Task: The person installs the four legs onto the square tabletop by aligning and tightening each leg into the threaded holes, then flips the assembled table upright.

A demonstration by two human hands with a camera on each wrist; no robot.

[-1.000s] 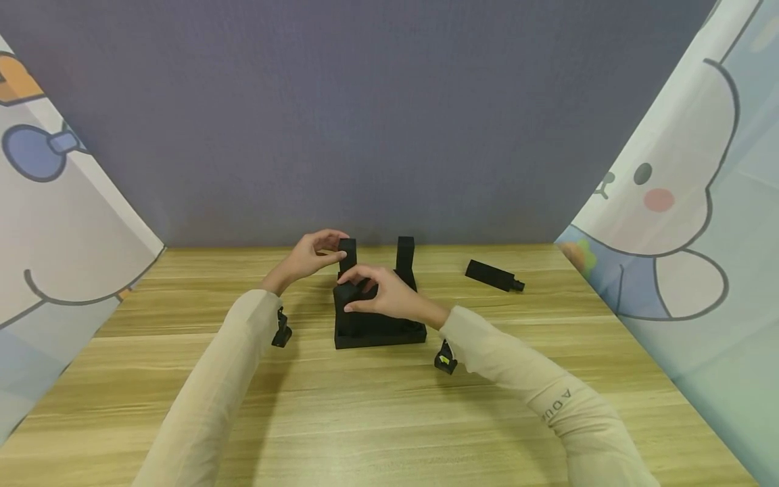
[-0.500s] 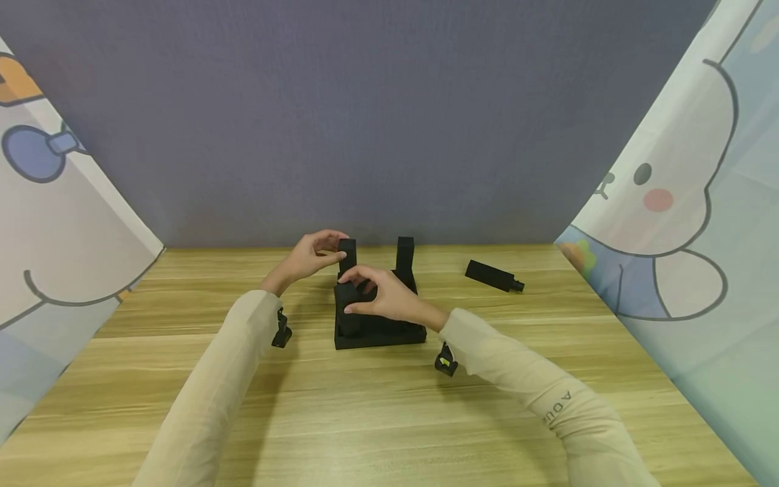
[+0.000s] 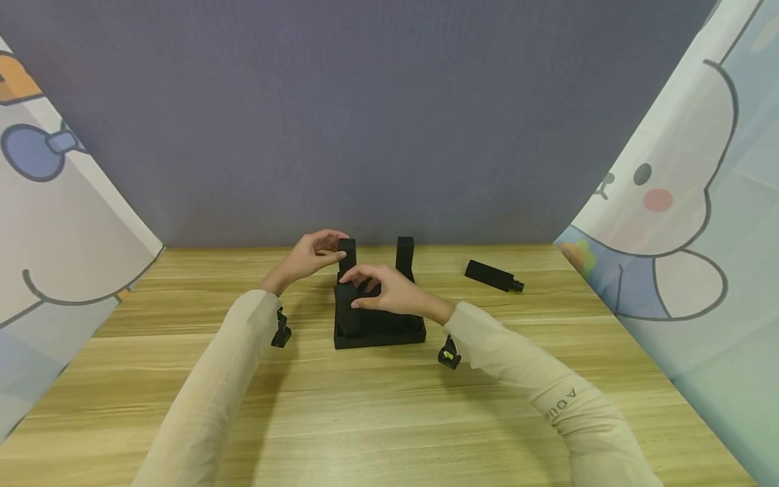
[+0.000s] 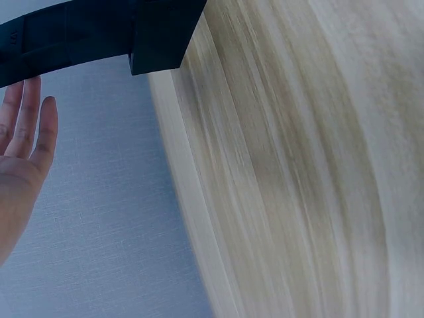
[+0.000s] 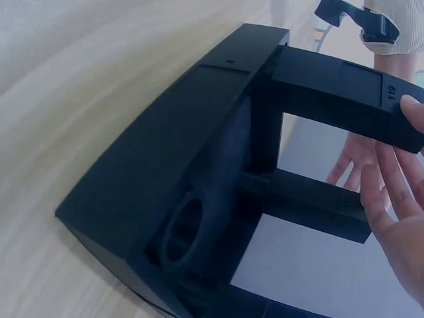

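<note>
Two hands on two upright posts of a black base

Head view: black base point(image 3: 380, 337) on wood table point(image 3: 377, 419). Left hand point(image 3: 309, 257) pinches the back-left post point(image 3: 347, 256), thumb and fingers set apart by its width. Right hand point(image 3: 397, 294) pinches the front-left post point(image 3: 347, 311). Back-right post point(image 3: 404, 256) stands free of both hands. Loose post point(image 3: 489, 275) lies well right of the base, narrow end outward. Right sleeve point(image 3: 517, 358) lettered "AOU", remainder lost in folds. Table's back edge and grey panel point(image 3: 365, 122) near, behind the base; broad wood in front.

Left wrist view: fingertips at the back-left post; faint marking there, unreadable.

Right wrist view: "119" legible near the front-left post's free end, beside the right thumb. Small mark on base wall, unclear. Round socket point(image 5: 184, 232) at base's front-right corner.
</note>
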